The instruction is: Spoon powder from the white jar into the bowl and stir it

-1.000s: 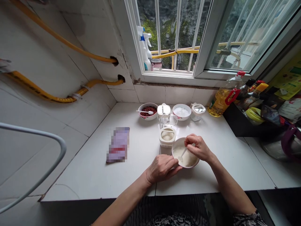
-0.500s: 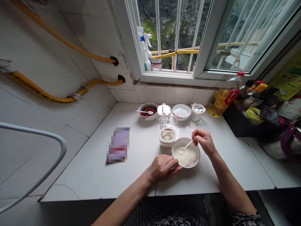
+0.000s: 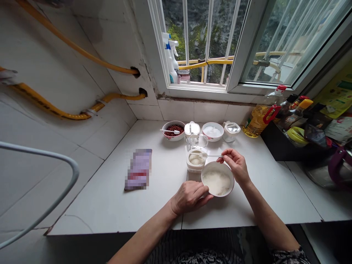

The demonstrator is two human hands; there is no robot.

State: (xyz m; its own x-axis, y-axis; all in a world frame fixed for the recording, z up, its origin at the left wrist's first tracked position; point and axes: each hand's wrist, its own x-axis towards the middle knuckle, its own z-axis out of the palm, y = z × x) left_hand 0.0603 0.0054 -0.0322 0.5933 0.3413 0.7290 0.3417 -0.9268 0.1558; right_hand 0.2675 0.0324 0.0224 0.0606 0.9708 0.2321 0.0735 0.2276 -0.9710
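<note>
My left hand (image 3: 191, 196) grips the near left rim of a white bowl (image 3: 231, 186) that holds pale, powdery grains. Between the thumb and fingers of my right hand (image 3: 235, 165) is the handle of a small white spoon (image 3: 211, 156). The spoon's head is over the right edge of an open square jar (image 3: 195, 168), which has the same kind of pale grains inside. This jar's clear lid (image 3: 201, 140) is flipped up at the back. The jar stands just left of the bowl.
Behind are a bowl of dark red bits (image 3: 173, 138) with a white spoon, a closed jar (image 3: 191, 128), a bowl of white grains (image 3: 212, 138) and another lidded jar (image 3: 231, 129). A purple packet (image 3: 138, 169) lies left. An oil bottle (image 3: 257, 119) and a black box (image 3: 277, 146) stand right.
My right hand has lifted the spoon out of the bowl and swung its head up and left to the open jar. My left hand stays on the bowl.
</note>
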